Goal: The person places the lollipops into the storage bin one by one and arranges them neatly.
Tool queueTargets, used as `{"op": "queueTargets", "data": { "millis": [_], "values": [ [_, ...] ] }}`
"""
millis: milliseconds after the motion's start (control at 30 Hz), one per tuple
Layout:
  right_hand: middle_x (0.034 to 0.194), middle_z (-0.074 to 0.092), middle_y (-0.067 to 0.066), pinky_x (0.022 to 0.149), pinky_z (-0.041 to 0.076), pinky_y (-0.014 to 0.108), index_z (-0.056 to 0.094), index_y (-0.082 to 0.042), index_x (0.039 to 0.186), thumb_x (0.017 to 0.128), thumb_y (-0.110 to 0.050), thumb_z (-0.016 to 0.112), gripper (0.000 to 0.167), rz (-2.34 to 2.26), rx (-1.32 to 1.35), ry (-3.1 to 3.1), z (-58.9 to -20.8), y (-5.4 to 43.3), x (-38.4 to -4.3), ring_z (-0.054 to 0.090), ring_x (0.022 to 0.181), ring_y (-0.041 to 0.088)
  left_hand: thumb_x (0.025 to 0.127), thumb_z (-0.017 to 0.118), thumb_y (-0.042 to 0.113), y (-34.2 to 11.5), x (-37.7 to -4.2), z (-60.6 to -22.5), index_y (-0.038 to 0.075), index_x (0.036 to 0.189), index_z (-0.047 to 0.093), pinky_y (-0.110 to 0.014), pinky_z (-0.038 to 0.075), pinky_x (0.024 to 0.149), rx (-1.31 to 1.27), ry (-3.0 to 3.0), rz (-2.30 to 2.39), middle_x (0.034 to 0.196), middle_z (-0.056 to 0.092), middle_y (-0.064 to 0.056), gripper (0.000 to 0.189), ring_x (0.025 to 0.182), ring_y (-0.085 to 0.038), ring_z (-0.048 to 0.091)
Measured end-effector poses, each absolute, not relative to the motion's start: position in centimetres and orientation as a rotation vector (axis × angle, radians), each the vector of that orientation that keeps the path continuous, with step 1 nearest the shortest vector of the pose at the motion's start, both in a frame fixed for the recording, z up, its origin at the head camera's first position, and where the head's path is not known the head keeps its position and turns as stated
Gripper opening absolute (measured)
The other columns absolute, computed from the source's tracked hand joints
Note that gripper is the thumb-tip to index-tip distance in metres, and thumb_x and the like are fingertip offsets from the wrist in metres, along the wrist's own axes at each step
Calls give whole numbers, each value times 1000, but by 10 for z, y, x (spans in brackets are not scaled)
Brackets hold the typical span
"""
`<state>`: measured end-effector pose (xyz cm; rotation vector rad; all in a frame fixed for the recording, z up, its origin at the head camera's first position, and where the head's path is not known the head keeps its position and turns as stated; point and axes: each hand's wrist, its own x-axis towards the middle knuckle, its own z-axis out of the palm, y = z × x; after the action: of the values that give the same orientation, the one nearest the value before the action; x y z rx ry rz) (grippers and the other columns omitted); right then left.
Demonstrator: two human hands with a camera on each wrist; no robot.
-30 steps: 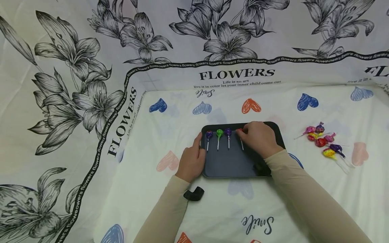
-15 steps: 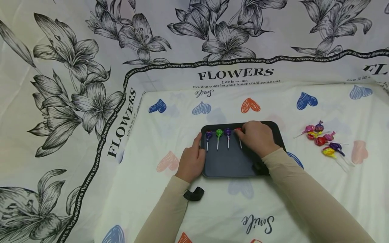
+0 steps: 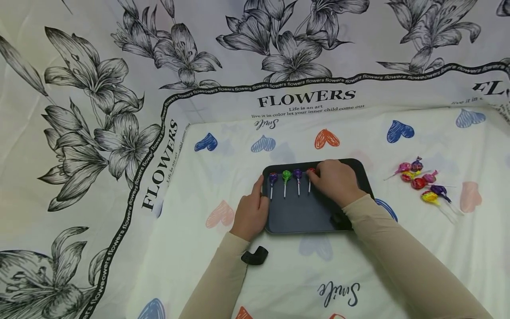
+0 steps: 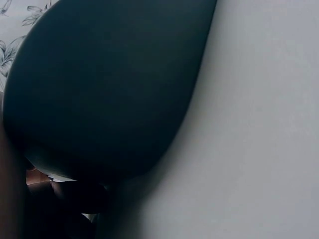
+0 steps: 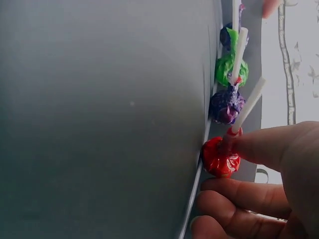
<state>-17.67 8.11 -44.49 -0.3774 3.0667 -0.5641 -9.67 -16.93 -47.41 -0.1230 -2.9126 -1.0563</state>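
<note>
A dark grey tray (image 3: 303, 217) lies on the cloth, its left rim held by my left hand (image 3: 251, 215). Thumb and index finger of that hand are at the rim; in the left wrist view the tray (image 4: 104, 89) hides most of the fingers. Near the tray's far edge, my right hand (image 3: 338, 181) pinches a red-wrapped lollipop (image 5: 219, 158) by its head, the white stick pointing toward me. Left of it in a row lie a purple lollipop (image 3: 297, 174), a green lollipop (image 3: 286, 176) and another purple lollipop (image 3: 272, 178), sticks all the same way.
To the tray's right, several wrapped lollipops (image 3: 418, 183) lie in a loose pile on the white heart-print cloth (image 3: 223, 177). A small black curved object (image 3: 255, 256) is beside my left forearm. Flower-print fabric (image 3: 295, 53) borders the back and left.
My right hand has shifted the red lollipop slightly left, closer to the purple one, and its stick stands more in line with the row. The left hand stays at the tray rim.
</note>
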Motion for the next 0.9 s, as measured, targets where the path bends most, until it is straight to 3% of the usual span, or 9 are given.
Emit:
{"op": "queueTargets", "data": {
  "millis": [300,633,900],
  "values": [
    [66,57,5,50,34,35,66,-11,66,98,-40,68,43,-584,-384,3063,-443,81,-176,52,59,21,101,40,19,-170,-97,-475,11,164,36,-36,37,55,-142,-2899,-1050,61,50,1,64,55,-18,46],
    [65,53,4,49,31,34,66,-10,67,98,-41,66,43,-602,-343,3029,-441,83,-176,50,57,20,100,40,19,-169,-96,-475,10,164,37,-34,34,52,-151,-2886,-1060,60,48,1,64,51,-16,41],
    [76,64,10,49,34,35,70,-8,73,99,-45,66,45,-617,-327,3040,-439,90,-173,55,62,23,101,40,19,-168,-96,-476,12,165,36,-33,30,49,-143,-2892,-1074,59,45,3,64,48,-13,35]
  ]
}}
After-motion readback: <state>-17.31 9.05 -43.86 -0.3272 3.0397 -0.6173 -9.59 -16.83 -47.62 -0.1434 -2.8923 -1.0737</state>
